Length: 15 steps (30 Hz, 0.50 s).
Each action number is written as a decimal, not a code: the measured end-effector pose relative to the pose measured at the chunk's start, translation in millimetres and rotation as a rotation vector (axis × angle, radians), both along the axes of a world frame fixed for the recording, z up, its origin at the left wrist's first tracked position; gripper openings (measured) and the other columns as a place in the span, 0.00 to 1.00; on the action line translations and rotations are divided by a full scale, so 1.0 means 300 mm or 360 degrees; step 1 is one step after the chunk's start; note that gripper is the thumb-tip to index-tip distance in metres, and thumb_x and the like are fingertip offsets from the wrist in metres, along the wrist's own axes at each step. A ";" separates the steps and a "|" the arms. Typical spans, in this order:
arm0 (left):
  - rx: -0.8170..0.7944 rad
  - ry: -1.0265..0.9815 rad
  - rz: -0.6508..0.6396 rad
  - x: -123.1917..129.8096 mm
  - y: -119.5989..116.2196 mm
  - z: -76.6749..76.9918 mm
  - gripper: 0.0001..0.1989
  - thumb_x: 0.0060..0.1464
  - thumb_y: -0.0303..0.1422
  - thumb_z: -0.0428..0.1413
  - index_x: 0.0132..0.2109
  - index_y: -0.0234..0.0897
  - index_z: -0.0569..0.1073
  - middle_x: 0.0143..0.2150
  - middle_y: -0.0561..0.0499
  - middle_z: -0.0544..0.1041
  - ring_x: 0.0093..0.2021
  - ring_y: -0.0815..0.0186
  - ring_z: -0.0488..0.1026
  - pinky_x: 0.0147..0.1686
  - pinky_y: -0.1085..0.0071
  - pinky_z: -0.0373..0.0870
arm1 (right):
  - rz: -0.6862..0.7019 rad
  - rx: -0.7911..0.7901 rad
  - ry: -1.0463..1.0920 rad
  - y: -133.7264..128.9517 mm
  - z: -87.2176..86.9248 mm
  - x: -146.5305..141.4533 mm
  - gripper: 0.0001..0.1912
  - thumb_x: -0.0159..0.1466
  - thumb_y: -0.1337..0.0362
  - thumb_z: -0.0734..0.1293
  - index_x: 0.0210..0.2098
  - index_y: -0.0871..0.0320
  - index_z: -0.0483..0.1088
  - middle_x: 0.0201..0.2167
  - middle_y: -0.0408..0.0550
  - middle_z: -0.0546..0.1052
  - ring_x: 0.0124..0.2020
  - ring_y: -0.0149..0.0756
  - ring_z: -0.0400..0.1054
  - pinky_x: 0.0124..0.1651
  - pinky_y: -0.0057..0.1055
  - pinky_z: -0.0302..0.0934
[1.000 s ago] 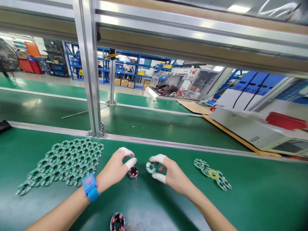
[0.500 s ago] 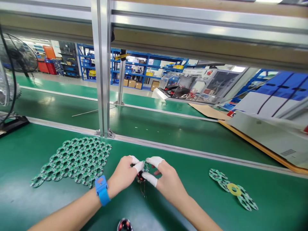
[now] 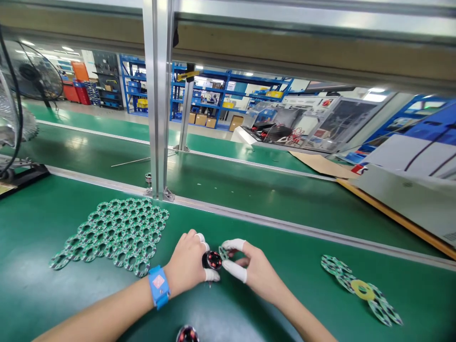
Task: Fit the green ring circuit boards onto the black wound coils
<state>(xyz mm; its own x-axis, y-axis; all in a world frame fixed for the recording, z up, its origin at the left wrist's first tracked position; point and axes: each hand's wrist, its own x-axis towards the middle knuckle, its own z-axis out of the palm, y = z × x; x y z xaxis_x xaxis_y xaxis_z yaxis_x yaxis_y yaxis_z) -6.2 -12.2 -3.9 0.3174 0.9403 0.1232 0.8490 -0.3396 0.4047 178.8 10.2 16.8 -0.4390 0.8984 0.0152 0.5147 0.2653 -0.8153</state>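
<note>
My left hand (image 3: 190,261), with white finger covers and a blue wrist strap, grips a small round motor stator (image 3: 213,260) with dark and copper-red windings. Just right of it, my right hand (image 3: 249,266), also in white finger covers, pinches a green ring board (image 3: 223,252) between thumb and fingers. The ring stands tilted beside the stator's face. Many green ring boards (image 3: 117,232) lie in a flat cluster on the left. Another stator (image 3: 187,334) sits at the bottom edge, partly out of view.
Overlapping green boards (image 3: 344,278) with a yellow ring (image 3: 362,289) lie at the right. A metal post (image 3: 159,104) rises from a rail (image 3: 249,221) beyond my hands. One small stator (image 3: 148,178) stands behind the rail. A fan (image 3: 30,73) is far left.
The ring board has moved off the stator to the right with my right hand. My left hand has turned the stator's face into view. The camera view has shifted slightly.
</note>
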 end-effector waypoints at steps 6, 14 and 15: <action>0.0100 0.0090 -0.0031 0.007 -0.002 -0.015 0.18 0.48 0.48 0.57 0.32 0.35 0.72 0.35 0.46 0.71 0.39 0.58 0.64 0.35 0.64 0.60 | 0.0117 0.0339 -0.0281 -0.040 -0.021 -0.041 0.15 0.54 0.65 0.66 0.42 0.58 0.70 0.40 0.52 0.75 0.39 0.42 0.68 0.38 0.36 0.67; 0.0057 0.0039 -0.0007 0.014 -0.010 0.001 0.21 0.42 0.49 0.61 0.32 0.34 0.72 0.35 0.45 0.72 0.40 0.56 0.65 0.37 0.63 0.61 | -0.0030 0.0295 -0.0142 -0.026 -0.011 0.005 0.14 0.57 0.60 0.63 0.41 0.56 0.72 0.38 0.51 0.75 0.35 0.40 0.70 0.34 0.33 0.67; 0.0036 0.0009 0.0002 0.013 -0.011 0.006 0.22 0.40 0.49 0.63 0.32 0.35 0.72 0.35 0.45 0.72 0.40 0.55 0.65 0.37 0.63 0.61 | -0.0094 0.0274 -0.0184 -0.015 -0.012 0.020 0.15 0.56 0.59 0.63 0.41 0.57 0.72 0.37 0.51 0.75 0.34 0.40 0.69 0.33 0.33 0.67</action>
